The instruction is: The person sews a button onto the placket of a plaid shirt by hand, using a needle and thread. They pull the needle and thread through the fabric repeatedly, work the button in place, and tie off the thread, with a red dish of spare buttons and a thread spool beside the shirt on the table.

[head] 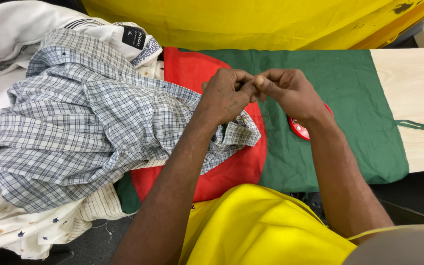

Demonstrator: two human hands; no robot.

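Observation:
My left hand (224,95) and my right hand (290,91) meet fingertip to fingertip above a green cloth (359,103) with a red patch (192,73). Both pinch something very small between thumb and fingers; it is too fine to make out, perhaps a thread or needle. A grey and white checked shirt (84,122) lies bunched under my left wrist and forearm. A round red object (299,128) sits on the green cloth, mostly hidden under my right wrist.
A heap of white and star-patterned garments (20,230) fills the left side. Yellow fabric (251,19) hangs at the back, and more yellow fabric (251,225) lies in my lap. The pale wooden table (418,98) shows at the right.

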